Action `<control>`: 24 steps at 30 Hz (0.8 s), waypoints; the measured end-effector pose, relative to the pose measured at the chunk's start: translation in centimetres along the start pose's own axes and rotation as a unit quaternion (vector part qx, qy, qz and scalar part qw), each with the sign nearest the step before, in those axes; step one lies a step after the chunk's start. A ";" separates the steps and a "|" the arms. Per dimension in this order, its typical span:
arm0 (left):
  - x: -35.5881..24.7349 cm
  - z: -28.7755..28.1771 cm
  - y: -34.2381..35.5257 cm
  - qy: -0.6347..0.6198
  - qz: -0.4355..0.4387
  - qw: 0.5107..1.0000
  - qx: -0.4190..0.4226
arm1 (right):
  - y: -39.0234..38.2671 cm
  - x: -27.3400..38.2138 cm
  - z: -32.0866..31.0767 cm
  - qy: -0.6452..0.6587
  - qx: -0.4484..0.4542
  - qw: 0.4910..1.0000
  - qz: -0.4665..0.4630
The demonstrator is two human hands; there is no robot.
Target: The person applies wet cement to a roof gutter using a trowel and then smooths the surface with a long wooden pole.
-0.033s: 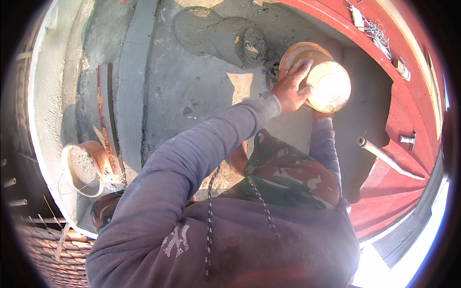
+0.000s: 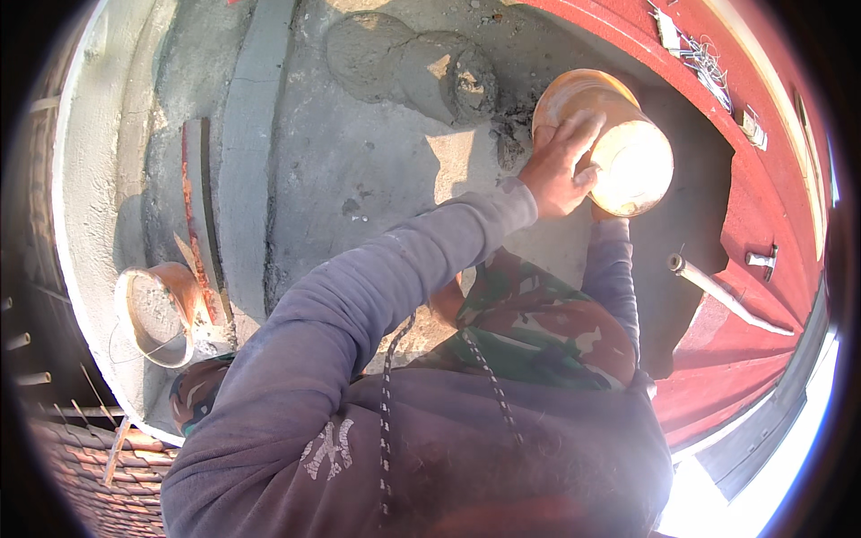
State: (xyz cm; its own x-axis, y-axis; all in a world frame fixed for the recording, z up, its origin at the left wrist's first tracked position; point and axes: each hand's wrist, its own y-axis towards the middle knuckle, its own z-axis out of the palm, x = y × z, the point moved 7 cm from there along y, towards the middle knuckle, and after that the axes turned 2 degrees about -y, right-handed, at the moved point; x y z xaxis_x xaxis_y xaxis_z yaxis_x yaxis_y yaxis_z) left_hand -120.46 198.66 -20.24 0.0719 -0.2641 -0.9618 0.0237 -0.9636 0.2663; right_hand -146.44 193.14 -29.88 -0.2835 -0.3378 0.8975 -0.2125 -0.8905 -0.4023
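Observation:
An orange-tan bucket (image 2: 592,112) is tipped over in front of me at the right. Its base faces up toward me in bright glare, and its rim points away. My left hand (image 2: 563,166) presses on the bucket's side with its fingers curved along the wall. At the base's near edge, my right hand (image 2: 604,213) supports the bucket, its fingers mostly hidden behind it. What is inside the bucket does not show. Wet grey mortar (image 2: 381,63) lies in mounds on the concrete floor (image 2: 341,170), left of the bucket.
A second bucket (image 2: 184,291) with grey mix and a wire handle stands at lower left, beside a long reddish strip (image 2: 193,215). On the red surface (image 2: 753,215) at right lie a hammer (image 2: 762,262), a pale pole (image 2: 726,296) and tangled wire (image 2: 708,72).
The tipped bucket has shifted slightly to the right, both hands moving with it. The mortar mounds and second bucket look unchanged.

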 end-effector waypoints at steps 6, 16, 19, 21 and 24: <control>-0.9 0.8 -2.1 0.004 -0.018 1.000 -0.014 | 0.7 -1.4 -5.1 -0.038 -0.066 0.997 0.006; -7.5 -0.1 -2.5 -0.025 0.056 0.998 -0.009 | -1.4 2.6 -2.8 -0.096 -0.016 0.995 -0.026; -4.5 1.3 -2.7 0.001 0.019 1.000 -0.002 | 0.2 -2.4 -8.3 -0.196 -0.056 0.979 0.012; 3.8 4.3 -3.8 0.006 -0.102 0.995 0.022 | 1.0 -6.2 -14.0 -0.282 -0.107 0.953 0.040; 13.5 6.9 -5.9 -0.008 -0.267 0.949 0.166 | 1.0 -8.1 -17.3 -0.345 -0.154 0.926 0.014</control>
State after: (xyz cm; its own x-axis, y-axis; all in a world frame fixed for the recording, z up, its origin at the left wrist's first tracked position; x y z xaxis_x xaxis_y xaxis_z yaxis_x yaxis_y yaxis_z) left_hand -126.48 200.50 -35.19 0.1227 0.2670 -0.9559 -0.2626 -0.9201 -0.2907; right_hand -160.53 200.24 -40.68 0.3491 -0.5687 0.7448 -0.5007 -0.7850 -0.3647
